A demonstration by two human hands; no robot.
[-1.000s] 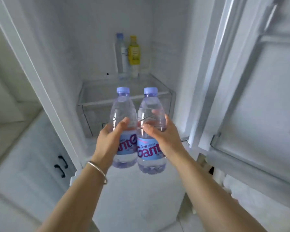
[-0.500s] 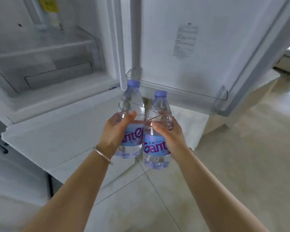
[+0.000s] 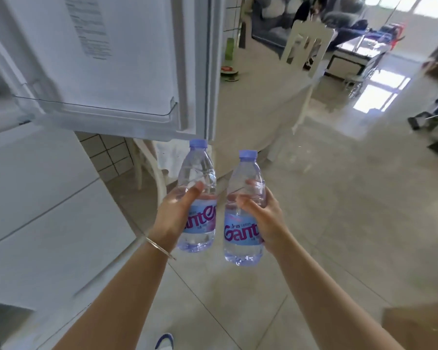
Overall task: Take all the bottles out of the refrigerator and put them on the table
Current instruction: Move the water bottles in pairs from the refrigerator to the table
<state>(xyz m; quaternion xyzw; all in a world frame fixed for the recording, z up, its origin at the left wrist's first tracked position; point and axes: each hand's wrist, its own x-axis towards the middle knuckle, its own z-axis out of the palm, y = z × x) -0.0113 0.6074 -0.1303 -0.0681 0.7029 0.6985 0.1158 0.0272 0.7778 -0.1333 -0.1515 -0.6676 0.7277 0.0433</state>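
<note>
Here both hands grip clear, blue-capped, blue-labelled water bottles: left hand [image 3: 178,214], right hand [image 3: 262,219].

- Left water bottle [image 3: 197,195]: clear plastic, lilac cap, blue label with purple lettering, upright, held in the air over the tiled floor.
- Right water bottle [image 3: 243,210]: same make, upright, just beside the first, slightly lower, not touching.
</note>
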